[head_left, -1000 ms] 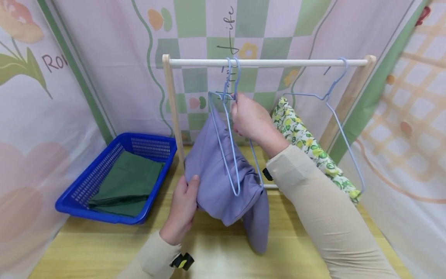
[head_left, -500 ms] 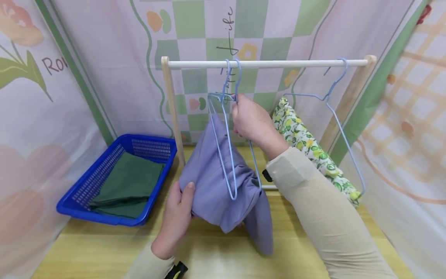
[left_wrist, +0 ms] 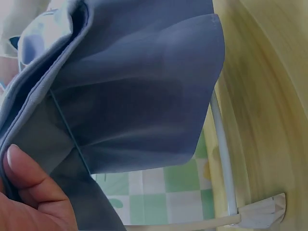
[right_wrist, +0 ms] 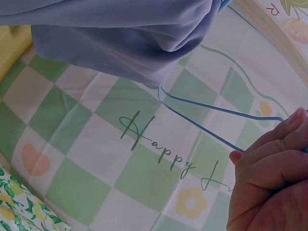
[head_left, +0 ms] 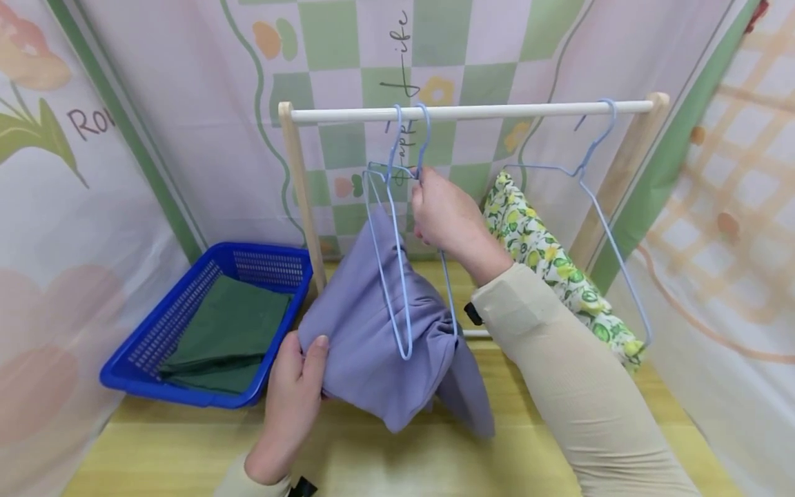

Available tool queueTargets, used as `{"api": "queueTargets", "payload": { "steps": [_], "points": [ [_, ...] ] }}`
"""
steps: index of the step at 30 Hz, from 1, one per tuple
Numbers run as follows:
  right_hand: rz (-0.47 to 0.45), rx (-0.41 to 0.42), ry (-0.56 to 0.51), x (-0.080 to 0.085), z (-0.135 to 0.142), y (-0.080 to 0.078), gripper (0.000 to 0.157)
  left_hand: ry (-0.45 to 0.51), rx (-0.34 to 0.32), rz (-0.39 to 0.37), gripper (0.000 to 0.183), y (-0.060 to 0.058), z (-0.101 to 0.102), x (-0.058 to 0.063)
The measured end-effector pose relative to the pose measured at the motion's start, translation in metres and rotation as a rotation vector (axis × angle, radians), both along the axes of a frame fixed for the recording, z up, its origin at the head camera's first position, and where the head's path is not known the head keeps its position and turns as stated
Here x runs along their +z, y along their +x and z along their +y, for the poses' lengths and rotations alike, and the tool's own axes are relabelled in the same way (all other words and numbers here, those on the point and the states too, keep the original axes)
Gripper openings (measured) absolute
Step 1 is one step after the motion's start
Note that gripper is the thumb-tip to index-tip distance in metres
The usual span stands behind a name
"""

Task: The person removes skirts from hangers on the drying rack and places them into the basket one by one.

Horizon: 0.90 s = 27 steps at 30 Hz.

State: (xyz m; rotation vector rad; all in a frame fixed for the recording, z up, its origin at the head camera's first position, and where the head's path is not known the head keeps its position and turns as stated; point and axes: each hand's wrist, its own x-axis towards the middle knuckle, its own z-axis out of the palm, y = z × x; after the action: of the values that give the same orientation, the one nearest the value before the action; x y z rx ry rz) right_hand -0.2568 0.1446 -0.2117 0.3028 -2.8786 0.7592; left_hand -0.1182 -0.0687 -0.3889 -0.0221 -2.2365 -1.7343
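Note:
A purple garment [head_left: 366,310] drapes over the lower part of a light blue wire hanger, its loose end dangling at the right. My left hand [head_left: 292,393] pinches the garment's left edge, thumb on the near side; a stitched edge of the cloth [left_wrist: 43,86] shows in the left wrist view. High up, my right hand [head_left: 450,214] grips that hanger just below its hook [head_left: 425,131]. Another blue hanger [head_left: 404,276] hangs in front of the garment, to the left of my right hand. In the right wrist view, thin hanger wires [right_wrist: 207,122] run from the cloth to my fingers.
The hangers hook over a white rail [head_left: 509,110] on wooden posts. At the right, a lemon-print cloth [head_left: 540,255] hangs on another hanger [head_left: 611,228]. A blue basket [head_left: 124,369] with folded green cloth [head_left: 230,324] stands left on the wooden table [head_left: 155,449].
My left hand has moved left and toward me, drawing the garment's edge outward. The front hanger has shifted slightly left. My right hand keeps its hold near the hook.

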Motion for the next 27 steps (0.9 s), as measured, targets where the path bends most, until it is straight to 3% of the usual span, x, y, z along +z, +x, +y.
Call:
{"api": "queueTargets", "payload": {
  "steps": [4, 9, 16, 23, 27],
  "points": [
    [-0.003, 0.003, -0.003, 0.000, 0.000, -0.001, 0.043, -0.005, 0.035, 0.044, 0.029, 0.003, -0.003, 0.003],
    [-0.010, -0.001, -0.006, 0.002, 0.001, 0.001, 0.042, 0.063, 0.065, 0.105, 0.026, 0.006, -0.007, 0.011],
    [0.003, -0.011, 0.001, 0.001, 0.002, -0.001, 0.044, 0.124, 0.114, 0.107, 0.027, 0.012, -0.019, 0.024],
    [0.013, -0.022, -0.004, 0.001, 0.005, -0.002, 0.045, 0.130, 0.122, 0.146, 0.026, 0.014, -0.031, 0.028],
    [0.010, -0.034, -0.001, 0.000, 0.007, -0.002, 0.045, 0.209, 0.119, 0.175, 0.023, 0.013, -0.038, 0.029]
  ]
}}
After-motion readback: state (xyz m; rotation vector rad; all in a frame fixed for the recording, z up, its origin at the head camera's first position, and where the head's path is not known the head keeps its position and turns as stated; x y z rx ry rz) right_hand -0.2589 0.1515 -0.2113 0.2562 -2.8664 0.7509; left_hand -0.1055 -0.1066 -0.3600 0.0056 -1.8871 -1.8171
